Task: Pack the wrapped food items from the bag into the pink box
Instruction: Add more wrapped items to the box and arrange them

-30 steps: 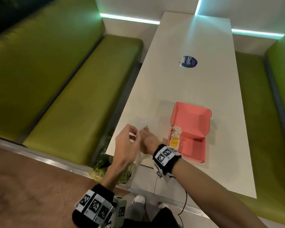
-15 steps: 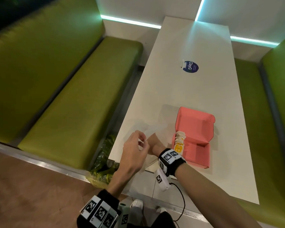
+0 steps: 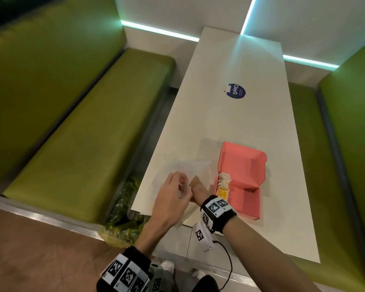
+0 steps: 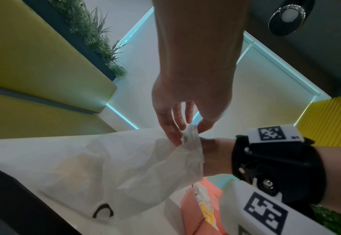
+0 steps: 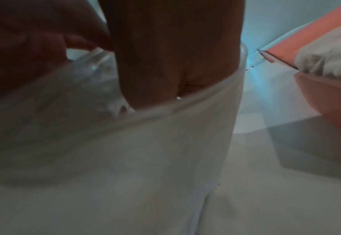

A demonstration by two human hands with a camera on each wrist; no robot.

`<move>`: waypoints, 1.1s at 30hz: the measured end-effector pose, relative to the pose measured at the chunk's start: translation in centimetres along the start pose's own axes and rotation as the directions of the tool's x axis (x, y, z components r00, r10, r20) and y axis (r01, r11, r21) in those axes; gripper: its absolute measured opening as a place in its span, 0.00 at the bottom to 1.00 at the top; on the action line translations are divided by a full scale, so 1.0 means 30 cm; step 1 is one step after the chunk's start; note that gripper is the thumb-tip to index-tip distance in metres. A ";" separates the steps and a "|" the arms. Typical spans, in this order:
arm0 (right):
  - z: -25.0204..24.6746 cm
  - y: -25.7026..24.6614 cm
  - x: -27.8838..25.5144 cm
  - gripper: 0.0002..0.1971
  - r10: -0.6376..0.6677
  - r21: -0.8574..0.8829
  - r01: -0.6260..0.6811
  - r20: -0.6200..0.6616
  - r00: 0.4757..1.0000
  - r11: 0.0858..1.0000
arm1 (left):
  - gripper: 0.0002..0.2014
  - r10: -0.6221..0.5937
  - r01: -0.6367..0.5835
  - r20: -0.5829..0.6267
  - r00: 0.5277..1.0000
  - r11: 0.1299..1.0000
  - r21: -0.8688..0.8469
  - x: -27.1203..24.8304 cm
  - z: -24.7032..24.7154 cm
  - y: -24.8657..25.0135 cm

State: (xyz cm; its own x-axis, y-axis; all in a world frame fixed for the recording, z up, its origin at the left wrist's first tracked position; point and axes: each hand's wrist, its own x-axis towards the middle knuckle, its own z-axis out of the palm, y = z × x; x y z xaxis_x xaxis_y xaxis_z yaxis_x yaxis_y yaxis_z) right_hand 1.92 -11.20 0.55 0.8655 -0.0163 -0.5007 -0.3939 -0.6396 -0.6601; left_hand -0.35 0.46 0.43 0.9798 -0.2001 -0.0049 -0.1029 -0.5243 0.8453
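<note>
A translucent white plastic bag (image 3: 184, 168) (image 4: 115, 167) lies on the white table (image 3: 230, 123), left of the open pink box (image 3: 243, 171) (image 5: 322, 95). My left hand (image 3: 182, 184) (image 4: 191, 127) pinches the bag's rim and holds the mouth up. My right hand (image 3: 196, 186) (image 5: 175, 55) reaches through that mouth; its fingers are hidden behind the plastic. One wrapped food item (image 3: 223, 186) (image 5: 326, 58) (image 4: 206, 208), white paper with a yellow label, lies along the box's left wall.
Green padded benches (image 3: 82, 133) (image 3: 350, 157) run along both sides of the table. A round blue sticker (image 3: 236, 91) sits further up the tabletop. A bag of leafy greens (image 3: 122, 218) lies on the floor by the table's near left corner.
My right hand has gone from the bag's opening down into the bag. The left hand keeps its pinch on the rim. Both hands sit lower, nearer the tabletop.
</note>
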 end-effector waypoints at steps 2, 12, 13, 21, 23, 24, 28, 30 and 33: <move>0.006 0.024 0.031 0.19 -0.044 -0.161 0.037 -0.038 0.998 0.986 | 0.10 0.038 -0.038 -0.012 0.999 0.999 0.006 0.006 0.003 -0.008; -0.054 0.062 0.067 0.15 -0.104 -0.350 0.130 0.090 0.990 0.928 | 0.23 0.067 -0.067 -0.036 0.997 0.998 0.000 0.079 0.068 -0.165; -0.069 0.046 0.036 0.15 -0.114 -0.307 0.138 0.095 0.989 0.942 | 0.24 0.052 -0.051 -0.019 0.998 0.997 0.054 0.080 0.083 -0.189; -0.143 0.082 -0.052 0.05 -0.035 0.038 0.032 0.074 0.997 0.999 | 0.32 0.000 -0.037 0.082 0.997 0.892 0.450 0.070 0.148 -0.296; -0.171 0.102 -0.076 0.01 -0.048 0.089 0.042 0.068 0.997 0.995 | 0.32 -0.031 -0.022 0.097 0.995 0.866 0.499 0.078 0.149 -0.296; -0.189 0.109 -0.092 0.01 -0.060 0.103 0.053 0.059 0.996 0.993 | 0.30 -0.054 -0.008 0.103 0.993 0.853 0.522 0.082 0.147 -0.294; -0.278 0.143 -0.159 0.04 -0.107 0.231 0.103 0.006 0.994 0.967 | 0.21 -0.048 0.040 0.010 0.999 0.907 0.418 0.091 0.124 -0.212; -0.322 0.165 -0.186 0.06 -0.143 0.315 0.141 -0.018 0.990 0.938 | 0.17 0.040 -0.016 -0.097 0.994 0.973 0.231 0.090 0.100 -0.109; -0.363 0.200 -0.226 0.08 -0.178 0.442 0.179 -0.045 0.983 0.879 | 0.12 0.179 -0.183 -0.082 0.980 0.982 -0.039 0.080 0.085 0.068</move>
State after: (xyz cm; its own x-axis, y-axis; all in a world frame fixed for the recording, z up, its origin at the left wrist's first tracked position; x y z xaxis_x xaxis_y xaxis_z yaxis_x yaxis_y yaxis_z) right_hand -2.96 -23.30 6.09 0.9348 0.0631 -0.3495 -0.3277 -0.2255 -0.9175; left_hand 1.36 -3.21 0.79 0.9562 -0.2220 0.1906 -0.2735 -0.4463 0.8521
